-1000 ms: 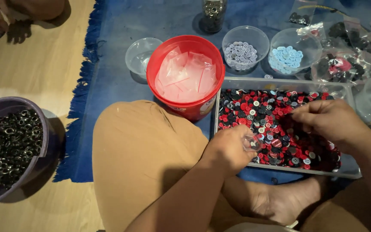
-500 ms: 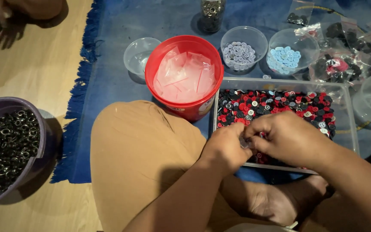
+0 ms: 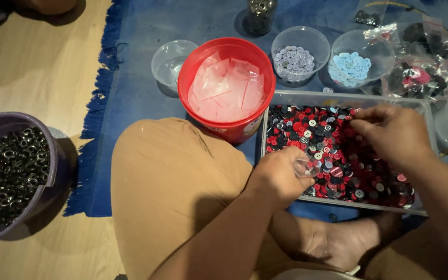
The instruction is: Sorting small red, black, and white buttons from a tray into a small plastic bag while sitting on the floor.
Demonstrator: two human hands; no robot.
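- Against the red bucket (image 3: 226, 88), the clear tray (image 3: 338, 97) of red and black buttons (image 3: 338, 155) leaves little room.
- Left hand (image 3: 278, 176) pinches a small clear bag (image 3: 306, 167) at the tray's near-left edge.
- Right hand (image 3: 392, 135), knuckles up, pinches among buttons.

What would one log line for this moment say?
left hand: holds clear bag | right hand: picking buttons | tray: full
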